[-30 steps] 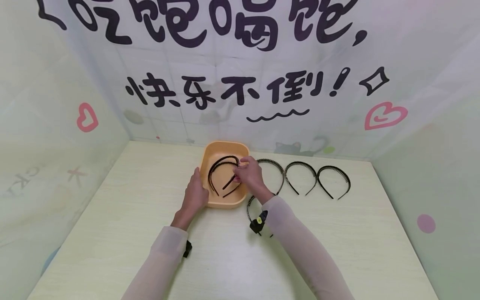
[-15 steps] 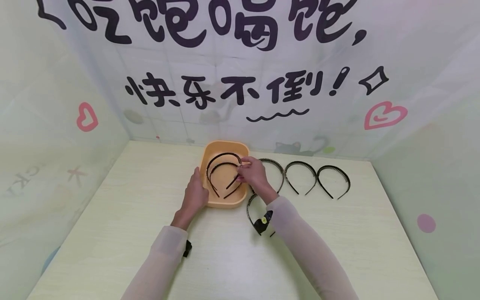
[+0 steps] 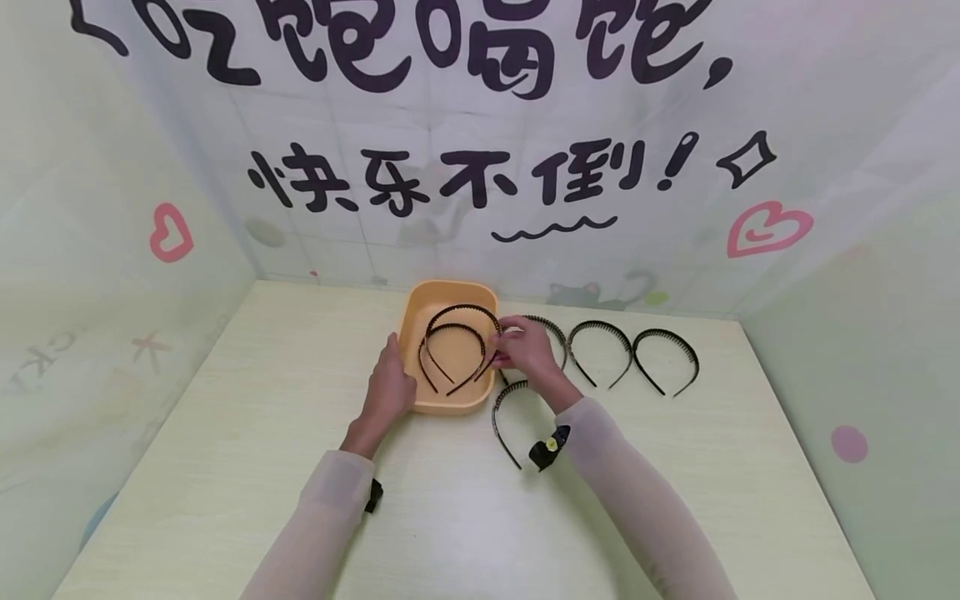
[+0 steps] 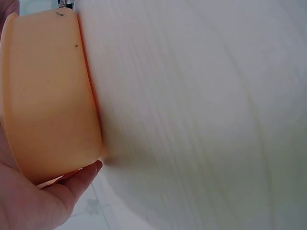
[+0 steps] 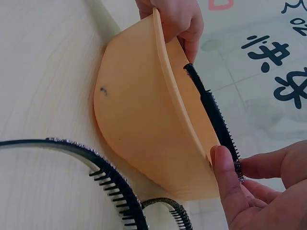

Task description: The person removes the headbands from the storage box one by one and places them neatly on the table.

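A peach plastic bin (image 3: 446, 409) stands at the back of the table, tilted a little toward the left hand in the right wrist view. My left hand (image 3: 392, 379) grips its left side, thumb at the rim and fingers along the wall. Between thumb and fingers, my right hand (image 3: 525, 346) pinches a thin black toothed headband (image 5: 218, 117) by one side. This headband is held over the bin, its curve toward the back wall. Below it, another black headband (image 3: 452, 326) lies inside the bin.
Right of the bin lie more black toothed headbands: one (image 3: 561, 336) partly behind the right hand, one (image 3: 602, 323) beside it, one (image 3: 667, 333) farthest right. A nearer headband (image 3: 497, 421) is partly under the right wrist. Printed fabric walls (image 3: 480, 250) enclose the table on three sides.
My right hand has moved right with the pinched headband, which has shifted right over the bin and off the lower one. The left hand and bin stay in place.
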`<action>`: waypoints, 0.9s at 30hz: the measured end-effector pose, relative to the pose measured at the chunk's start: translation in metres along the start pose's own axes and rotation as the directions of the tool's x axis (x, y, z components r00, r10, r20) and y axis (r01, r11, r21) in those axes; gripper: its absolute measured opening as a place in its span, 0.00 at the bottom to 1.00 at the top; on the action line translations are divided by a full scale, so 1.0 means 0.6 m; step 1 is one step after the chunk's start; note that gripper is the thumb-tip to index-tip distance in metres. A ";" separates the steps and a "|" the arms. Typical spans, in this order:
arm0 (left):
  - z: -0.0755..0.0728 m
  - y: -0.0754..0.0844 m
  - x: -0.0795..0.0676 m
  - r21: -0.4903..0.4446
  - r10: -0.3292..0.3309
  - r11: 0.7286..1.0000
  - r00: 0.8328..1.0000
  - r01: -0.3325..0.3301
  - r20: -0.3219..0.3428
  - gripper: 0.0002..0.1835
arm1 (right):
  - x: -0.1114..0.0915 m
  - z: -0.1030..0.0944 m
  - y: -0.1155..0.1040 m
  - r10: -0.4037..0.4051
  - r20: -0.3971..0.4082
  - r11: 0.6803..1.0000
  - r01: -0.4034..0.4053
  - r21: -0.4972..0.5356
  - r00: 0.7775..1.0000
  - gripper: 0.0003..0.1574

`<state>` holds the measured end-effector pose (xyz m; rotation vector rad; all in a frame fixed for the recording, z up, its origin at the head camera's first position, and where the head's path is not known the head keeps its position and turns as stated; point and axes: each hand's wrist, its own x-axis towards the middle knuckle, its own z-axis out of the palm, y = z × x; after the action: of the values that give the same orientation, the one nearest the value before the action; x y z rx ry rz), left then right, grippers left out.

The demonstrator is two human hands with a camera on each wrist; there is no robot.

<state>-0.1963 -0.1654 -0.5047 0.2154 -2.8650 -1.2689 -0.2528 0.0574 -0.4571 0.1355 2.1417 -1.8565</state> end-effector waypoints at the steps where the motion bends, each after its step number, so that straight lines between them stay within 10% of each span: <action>1: 0.000 0.000 0.000 0.002 0.001 1.000 1.000 -0.001 0.000 0.42 | -0.001 -0.004 0.001 0.003 0.001 1.000 -0.003 0.000 1.000 0.27; 27: -0.001 0.002 0.000 0.004 -0.017 1.000 1.000 0.016 0.010 0.42 | -0.029 -0.116 0.045 -0.001 0.088 1.000 -0.001 0.016 0.996 0.41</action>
<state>-0.1965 -0.1650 -0.5034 0.2338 -2.8801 -1.2713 -0.2408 0.1321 -0.4695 0.0558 2.0679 -1.8447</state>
